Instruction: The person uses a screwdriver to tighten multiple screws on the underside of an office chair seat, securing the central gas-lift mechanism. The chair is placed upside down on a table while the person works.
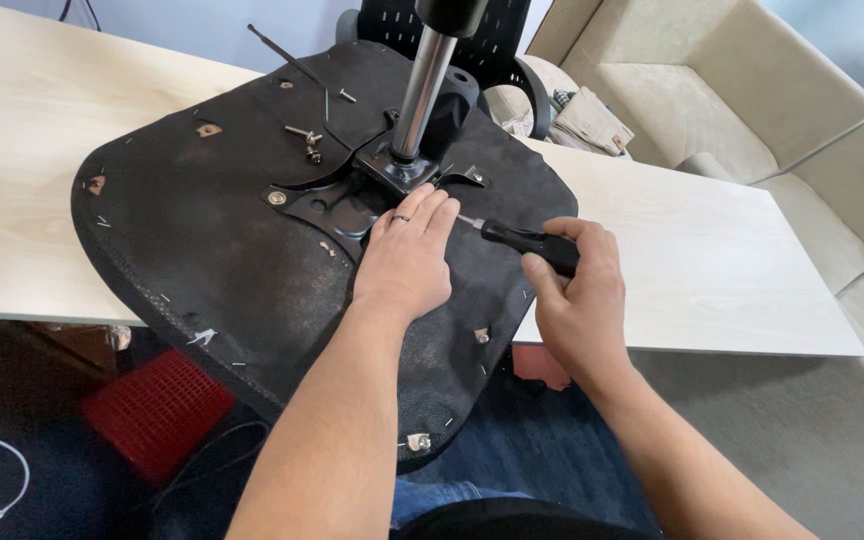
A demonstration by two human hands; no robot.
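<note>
An upturned black chair seat [212, 230] lies on a pale wooden table [692, 250], with its black metal mounting plate [337, 205] and a silver gas cylinder [422, 85] rising from the middle. My left hand [407, 255] rests flat on the plate, fingers together, a ring on one finger. My right hand [577, 290] grips a black-handled screwdriver [527, 240], whose tip points left toward the plate beside my left fingertips.
Loose screws [307, 135] and a thin rod [287, 55] lie on the seat's far side. A red basket [157, 410] and cables sit on the floor at left. A beige sofa [752, 110] stands at the right, and a black mesh chair back [492, 40] behind the table.
</note>
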